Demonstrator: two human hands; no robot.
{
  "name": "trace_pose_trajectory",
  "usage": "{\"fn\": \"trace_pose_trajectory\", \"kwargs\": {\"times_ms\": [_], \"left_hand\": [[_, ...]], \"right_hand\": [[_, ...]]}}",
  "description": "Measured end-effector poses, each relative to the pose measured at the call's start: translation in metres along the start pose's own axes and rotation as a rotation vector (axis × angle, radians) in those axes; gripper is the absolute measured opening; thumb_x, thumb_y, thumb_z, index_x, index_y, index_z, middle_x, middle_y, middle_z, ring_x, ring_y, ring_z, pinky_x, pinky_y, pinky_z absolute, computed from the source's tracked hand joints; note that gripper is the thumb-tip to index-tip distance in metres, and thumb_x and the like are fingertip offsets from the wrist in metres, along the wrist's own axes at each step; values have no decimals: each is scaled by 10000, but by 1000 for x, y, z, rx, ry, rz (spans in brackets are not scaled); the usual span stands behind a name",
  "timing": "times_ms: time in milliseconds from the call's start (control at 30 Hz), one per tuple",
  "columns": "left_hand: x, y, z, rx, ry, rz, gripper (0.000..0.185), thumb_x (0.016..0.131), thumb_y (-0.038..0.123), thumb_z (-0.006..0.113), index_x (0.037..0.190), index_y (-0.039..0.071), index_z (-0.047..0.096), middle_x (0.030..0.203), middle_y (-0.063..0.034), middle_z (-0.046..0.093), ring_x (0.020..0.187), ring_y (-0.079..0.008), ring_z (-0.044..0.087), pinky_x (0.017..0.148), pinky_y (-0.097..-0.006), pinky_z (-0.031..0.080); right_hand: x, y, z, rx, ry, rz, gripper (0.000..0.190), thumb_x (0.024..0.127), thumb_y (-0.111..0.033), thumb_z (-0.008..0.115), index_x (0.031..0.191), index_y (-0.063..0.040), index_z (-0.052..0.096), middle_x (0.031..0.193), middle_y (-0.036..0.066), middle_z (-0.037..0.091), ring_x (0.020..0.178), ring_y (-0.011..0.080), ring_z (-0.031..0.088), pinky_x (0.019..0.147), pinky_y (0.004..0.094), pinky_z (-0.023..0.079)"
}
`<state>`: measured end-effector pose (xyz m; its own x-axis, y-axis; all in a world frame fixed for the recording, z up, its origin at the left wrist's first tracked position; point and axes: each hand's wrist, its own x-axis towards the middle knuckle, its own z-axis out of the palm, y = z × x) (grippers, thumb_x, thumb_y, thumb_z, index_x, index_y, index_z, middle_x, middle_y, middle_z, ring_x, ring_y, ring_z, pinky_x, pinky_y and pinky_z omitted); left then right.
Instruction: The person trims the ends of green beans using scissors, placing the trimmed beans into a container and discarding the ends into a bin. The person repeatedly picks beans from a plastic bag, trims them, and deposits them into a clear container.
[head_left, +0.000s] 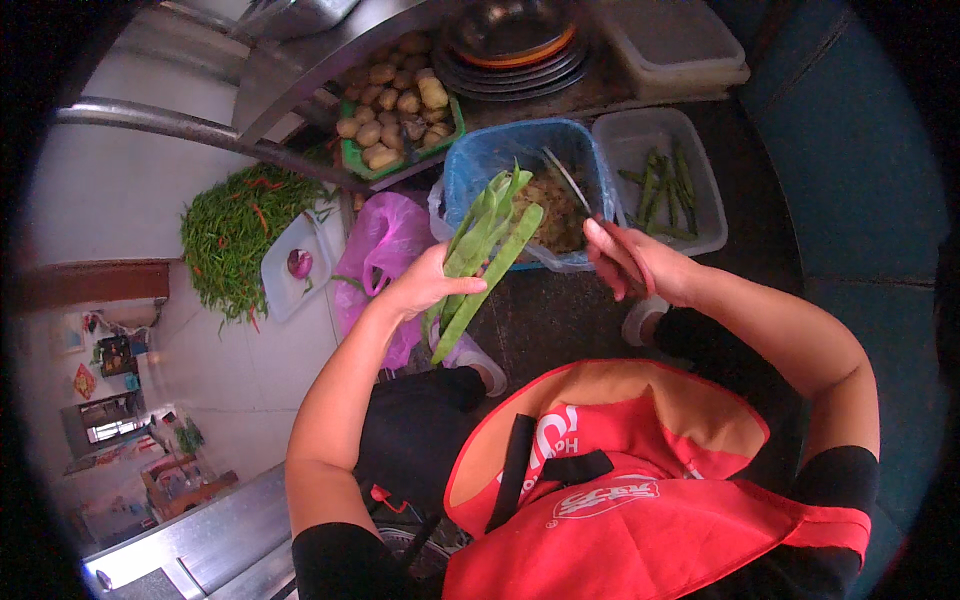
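Note:
A bunch of long flat green beans (491, 240) is gripped in my left hand (427, 281), its upper ends leaning over the near left rim of a blue plastic basket (517, 131). That basket is lined with a clear bag and holds brownish scraps. My right hand (660, 262) holds red-handled scissors (568, 178), whose blade points up and left above the scraps, apart from the beans. To the right, a translucent plastic tub (709, 195) contains several green bean pieces (664, 187). A pink plastic bag (386, 240) lies left of the blue basket.
Potatoes (390, 112) fill a green basket at the back, beside stacked dark pans (517, 45). Lidded plastic containers (675, 45) stand back right. Cut greens (240, 232) and a red onion (299, 263) in a tray lie at left. My feet flank the dark floor (555, 315).

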<state>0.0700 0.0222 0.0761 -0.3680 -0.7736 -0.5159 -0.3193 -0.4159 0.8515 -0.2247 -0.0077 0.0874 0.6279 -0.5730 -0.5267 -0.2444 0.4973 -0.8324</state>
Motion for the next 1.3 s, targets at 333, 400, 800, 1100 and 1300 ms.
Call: {"fn": "trace_pose_trajectory", "kwargs": {"times_ms": [333, 400, 800, 1100, 1300], "left_hand": [[-3, 13, 1, -29, -43, -34, 547, 673, 104, 733, 1136, 64, 444, 926, -3, 518, 891, -108, 497, 813, -274, 407], [-2, 11, 0, 1, -82, -34, 530, 676, 105, 731, 1124, 68, 450, 919, 1, 521, 885, -104, 497, 811, -272, 407], [0, 4, -6, 37, -139, 6, 646, 694, 99, 713, 1251, 38, 392, 1130, -22, 495, 1041, -127, 449, 924, -285, 344], [5, 1, -11, 241, -144, 26, 598, 702, 77, 700, 1229, 16, 425, 1118, -36, 525, 1015, -123, 469, 912, -278, 360], [14, -10, -13, 181, -89, 40, 579, 709, 111, 701, 1215, 17, 437, 1103, -34, 533, 1008, -124, 475, 906, -274, 364]], "right_hand": [[3, 4, 6, -24, -208, 251, 714, 712, -736, 443, 819, -30, 466, 584, 0, 411, 454, 106, 390, 439, 238, 342], [3, 2, 2, -10, -212, 280, 714, 710, -739, 439, 848, -39, 462, 621, -1, 427, 473, 102, 403, 441, 235, 341], [3, 1, -8, -12, -357, 349, 648, 695, -725, 486, 836, -93, 443, 575, -36, 380, 472, 78, 373, 462, 227, 344], [8, 7, -14, -138, -249, 340, 614, 683, -699, 538, 782, -96, 474, 565, -28, 391, 433, 89, 384, 386, 217, 316], [7, 7, -6, -221, -156, 203, 630, 712, -704, 491, 797, -80, 485, 552, -19, 389, 424, 99, 382, 388, 234, 318]]}}
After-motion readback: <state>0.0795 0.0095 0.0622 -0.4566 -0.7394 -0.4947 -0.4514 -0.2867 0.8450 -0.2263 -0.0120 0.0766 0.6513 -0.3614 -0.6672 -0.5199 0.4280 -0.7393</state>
